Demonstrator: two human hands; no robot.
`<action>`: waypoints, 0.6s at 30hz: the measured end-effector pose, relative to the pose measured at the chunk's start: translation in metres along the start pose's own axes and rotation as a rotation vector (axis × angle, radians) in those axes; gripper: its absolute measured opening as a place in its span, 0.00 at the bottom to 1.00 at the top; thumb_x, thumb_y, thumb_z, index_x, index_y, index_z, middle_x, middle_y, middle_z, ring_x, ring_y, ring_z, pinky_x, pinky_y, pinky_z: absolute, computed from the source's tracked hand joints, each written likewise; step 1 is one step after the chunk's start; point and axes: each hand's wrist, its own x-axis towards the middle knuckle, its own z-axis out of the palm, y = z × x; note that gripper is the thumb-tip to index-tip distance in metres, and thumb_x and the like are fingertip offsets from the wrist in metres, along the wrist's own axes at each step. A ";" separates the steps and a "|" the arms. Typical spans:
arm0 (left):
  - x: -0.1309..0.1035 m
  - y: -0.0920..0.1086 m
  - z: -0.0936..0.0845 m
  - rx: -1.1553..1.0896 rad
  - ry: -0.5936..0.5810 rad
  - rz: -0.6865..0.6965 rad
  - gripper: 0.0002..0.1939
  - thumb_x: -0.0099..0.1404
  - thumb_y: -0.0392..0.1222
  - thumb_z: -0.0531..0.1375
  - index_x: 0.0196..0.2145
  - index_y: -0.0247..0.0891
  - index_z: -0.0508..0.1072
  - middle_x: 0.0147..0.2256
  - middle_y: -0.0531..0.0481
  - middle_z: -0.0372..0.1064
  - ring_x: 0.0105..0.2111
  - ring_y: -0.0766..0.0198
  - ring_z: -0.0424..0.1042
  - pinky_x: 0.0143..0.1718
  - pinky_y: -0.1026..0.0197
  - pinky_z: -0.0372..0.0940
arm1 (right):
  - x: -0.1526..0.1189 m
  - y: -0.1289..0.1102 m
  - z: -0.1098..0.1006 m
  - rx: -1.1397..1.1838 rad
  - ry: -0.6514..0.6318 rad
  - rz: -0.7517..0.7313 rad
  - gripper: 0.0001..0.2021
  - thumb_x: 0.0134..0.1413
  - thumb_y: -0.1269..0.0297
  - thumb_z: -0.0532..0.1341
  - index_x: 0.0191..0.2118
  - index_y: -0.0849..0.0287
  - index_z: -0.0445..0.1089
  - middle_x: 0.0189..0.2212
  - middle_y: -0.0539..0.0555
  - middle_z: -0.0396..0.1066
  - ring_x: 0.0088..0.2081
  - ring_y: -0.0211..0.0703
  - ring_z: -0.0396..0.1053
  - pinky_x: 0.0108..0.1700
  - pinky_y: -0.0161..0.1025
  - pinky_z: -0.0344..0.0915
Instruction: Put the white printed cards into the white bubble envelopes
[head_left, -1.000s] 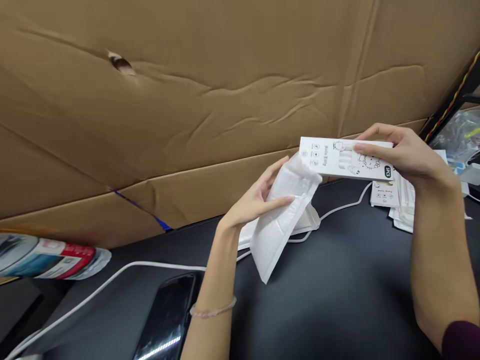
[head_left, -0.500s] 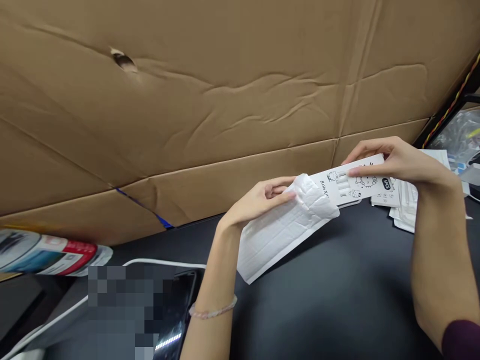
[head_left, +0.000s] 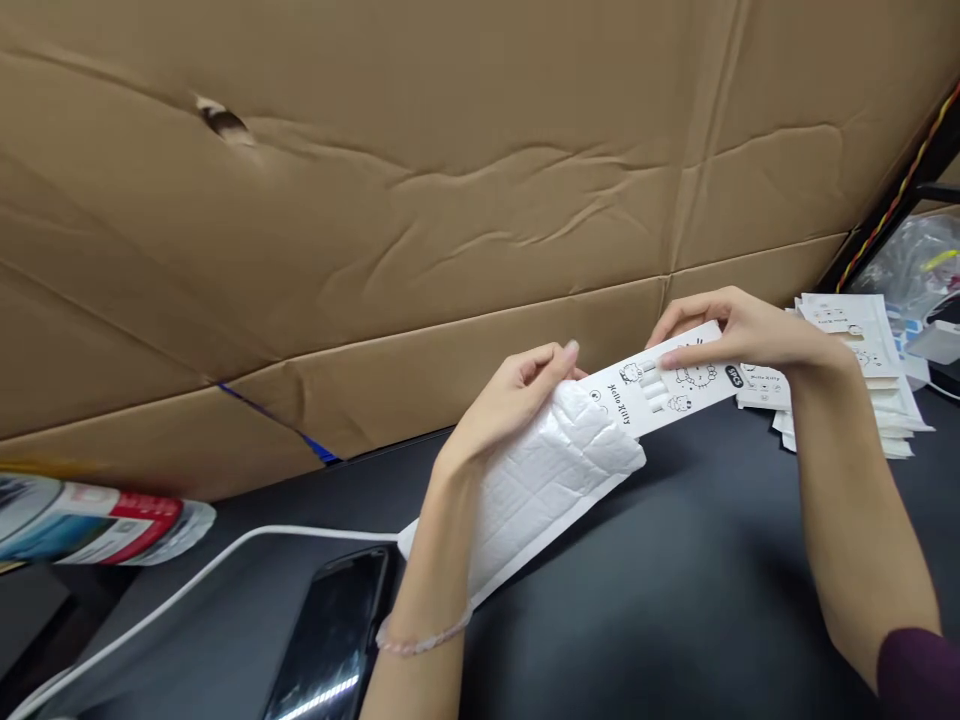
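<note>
Left hand (head_left: pixel 506 405) closed on padded envelope (head_left: pixel 551 470), mouth steadied; right hand (head_left: pixel 724 330) pinches half-inserted box (head_left: pixel 652 385), centre right.

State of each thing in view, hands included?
Left hand: fingers curled, holding padded mailer.
Right hand: gripping 5PCS box.
Padded mailer: open, box partly inside.
5PCS box: partly outside mailer, tilted.
Phone: face up, screen dark, reflecting light.
White cable: lying loosely curved.
Cardboard: creased, torn hole.
Mailers at right: piled.
</note>
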 end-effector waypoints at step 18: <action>-0.001 -0.006 -0.007 0.356 0.227 0.223 0.21 0.68 0.55 0.54 0.23 0.38 0.64 0.22 0.56 0.63 0.24 0.69 0.61 0.29 0.64 0.57 | 0.013 0.002 0.014 0.052 -0.093 0.042 0.16 0.45 0.52 0.68 0.38 0.57 0.77 0.36 0.51 0.78 0.38 0.43 0.73 0.38 0.36 0.65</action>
